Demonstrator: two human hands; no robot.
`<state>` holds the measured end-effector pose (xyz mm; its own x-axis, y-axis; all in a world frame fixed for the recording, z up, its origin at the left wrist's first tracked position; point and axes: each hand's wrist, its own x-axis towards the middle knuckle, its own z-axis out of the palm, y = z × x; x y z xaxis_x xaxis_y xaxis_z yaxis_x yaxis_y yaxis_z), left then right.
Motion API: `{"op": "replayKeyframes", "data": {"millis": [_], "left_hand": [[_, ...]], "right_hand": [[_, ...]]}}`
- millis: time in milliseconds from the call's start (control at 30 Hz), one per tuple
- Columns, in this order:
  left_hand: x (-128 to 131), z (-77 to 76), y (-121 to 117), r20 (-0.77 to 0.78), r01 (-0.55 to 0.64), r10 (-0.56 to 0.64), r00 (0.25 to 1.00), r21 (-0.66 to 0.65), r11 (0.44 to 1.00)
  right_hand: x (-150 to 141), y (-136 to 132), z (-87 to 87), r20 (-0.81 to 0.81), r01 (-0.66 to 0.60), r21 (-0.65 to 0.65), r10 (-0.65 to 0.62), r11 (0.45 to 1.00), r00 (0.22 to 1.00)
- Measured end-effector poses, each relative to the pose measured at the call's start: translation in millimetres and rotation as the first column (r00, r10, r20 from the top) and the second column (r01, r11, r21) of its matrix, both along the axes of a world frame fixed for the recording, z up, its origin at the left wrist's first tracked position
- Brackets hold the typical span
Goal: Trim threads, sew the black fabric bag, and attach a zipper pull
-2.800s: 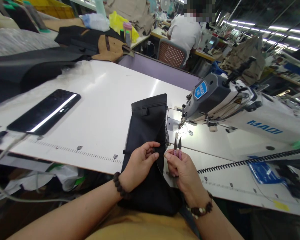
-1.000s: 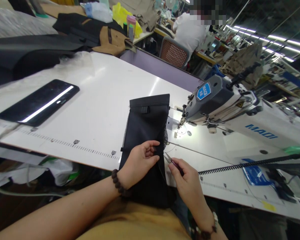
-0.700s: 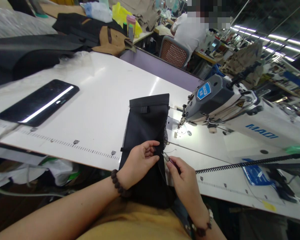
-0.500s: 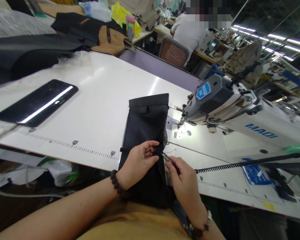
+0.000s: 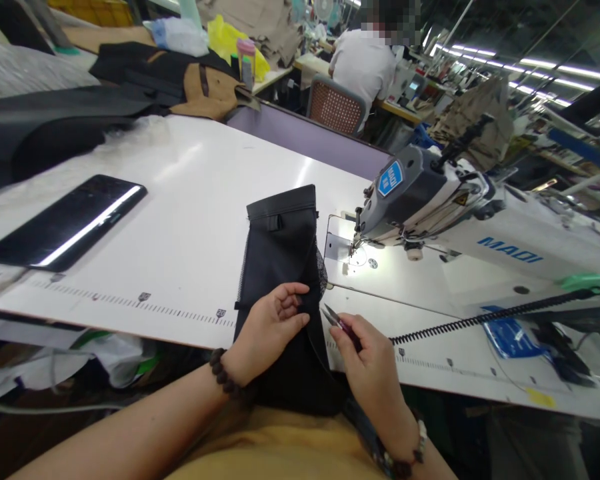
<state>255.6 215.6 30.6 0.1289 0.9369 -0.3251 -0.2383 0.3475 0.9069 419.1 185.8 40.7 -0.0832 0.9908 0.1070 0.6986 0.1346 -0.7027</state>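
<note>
A black fabric pouch-like piece (image 5: 280, 257) with mesh along its sides and a small tab near its top lies on the white sewing table, its lower end hanging toward my lap. My left hand (image 5: 270, 323) rests on it, thumb and fingers pinching the fabric near its right edge. In my right hand (image 5: 370, 353) is a pair of thread snips (image 5: 333, 316), its pointed blades just right of that edge and apart from the fabric. A black coiled cord (image 5: 445, 331) runs from beside this hand to the sewing machine (image 5: 430, 200).
A large black phone-like device (image 5: 65, 223) lies on the table's left. Dark and tan material (image 5: 205, 93) is piled behind it. A blue packet (image 5: 515, 339) lies at the right. Beyond the purple panel (image 5: 305, 137), a person in white sits on a chair (image 5: 336, 107).
The black piece has shifted left, away from the machine's needle. The snips have come away from its right edge, and the loose thread near them no longer shows. The view has turned slightly.
</note>
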Motion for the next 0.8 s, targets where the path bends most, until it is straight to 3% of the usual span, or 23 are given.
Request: {"op": "replayKeyframes", "data": {"millis": [333, 800], "left_hand": [[-0.5, 3.2, -1.0, -0.067, -0.004, 0.006, 0.998, 0.029, 1.0], [-0.5, 5.1, -1.4, -0.077, 0.01, -0.007, 0.997, 0.035, 0.999]], "right_hand": [[-5.0, -0.5, 2.7, 0.164, -0.026, 0.037, 0.02, 0.999, 0.986], [-6.0, 0.1, 2.8, 0.183, -0.025, 0.054, 0.015, 0.998, 0.983]]}}
